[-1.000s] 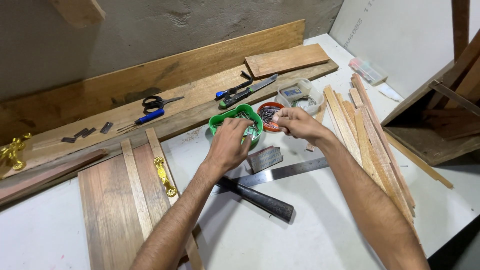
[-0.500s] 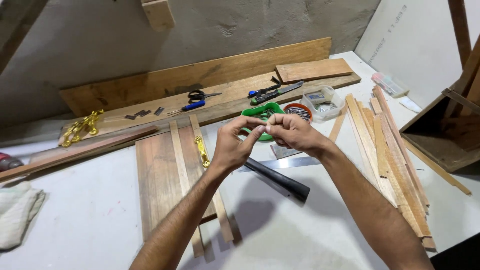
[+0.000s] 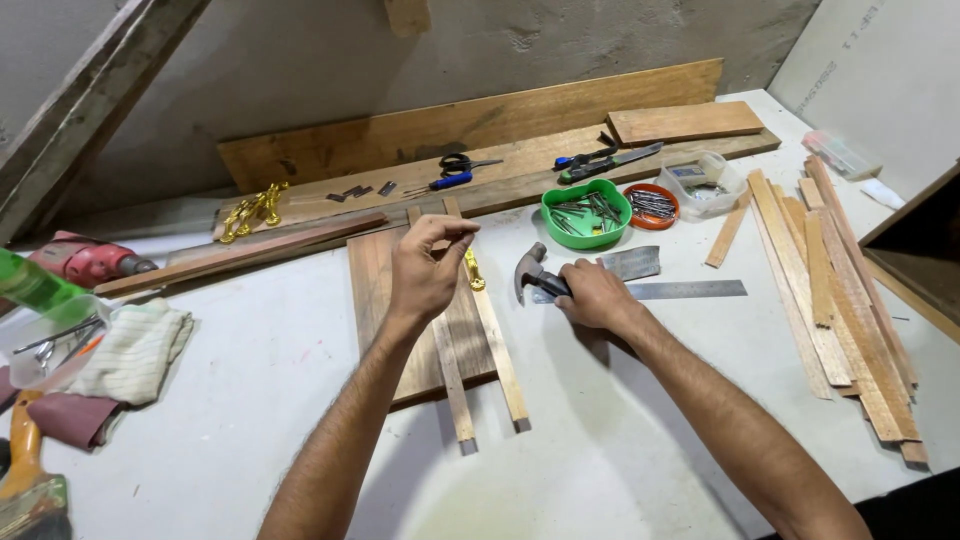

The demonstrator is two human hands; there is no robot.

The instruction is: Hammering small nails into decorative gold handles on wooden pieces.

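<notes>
Hammer head [image 3: 528,268] – dull grey metal; panel [image 3: 385,300] – matt brown wood; bowl [image 3: 585,215] – glossy green, probably plastic.

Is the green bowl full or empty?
Partly filled: the green bowl holds a loose pile of dark nails that covers only part of its bottom, with green still showing beside them.

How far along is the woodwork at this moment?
Done: slats lie across the wooden panel, a gold hinge beside them. In hand: the left hand pinches something too small to make out; the right hand grips the hammer. Left: no nail visibly driven; nails remain in the green bowl.
</notes>
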